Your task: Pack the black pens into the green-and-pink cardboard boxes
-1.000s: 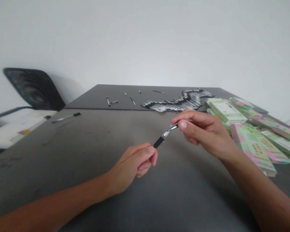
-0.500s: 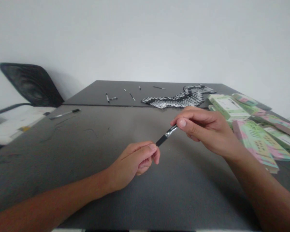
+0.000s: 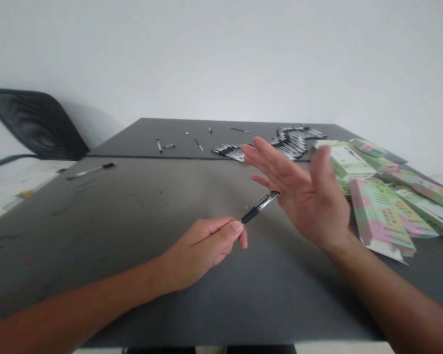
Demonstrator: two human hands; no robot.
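Between thumb and fingers, my left hand (image 3: 206, 248) pinches a pen (image 3: 260, 207) with a black grip and a clear, dark-marked end. The pen slants up to the right above the dark table (image 3: 184, 191), and part of it is hidden in the hand. My right hand (image 3: 302, 189) is open with fingers spread and the palm turned up toward the pen's far end. That end reaches the edge of the palm; whether it touches I cannot tell. Behind the right hand, a long row of pens (image 3: 229, 151) lies side by side.
Green and pink cardboard boxes (image 3: 382, 211) are piled at the right. A single pen (image 3: 92, 170) lies at the left, and loose pen parts (image 3: 159, 144) lie at the back. A black mesh chair (image 3: 33, 123) stands left of the table, before a pale wall (image 3: 221, 59).
My right hand has let go of the pen's upper end and spread its fingers. My left hand keeps its pinch on the pen. The view has shifted slightly.
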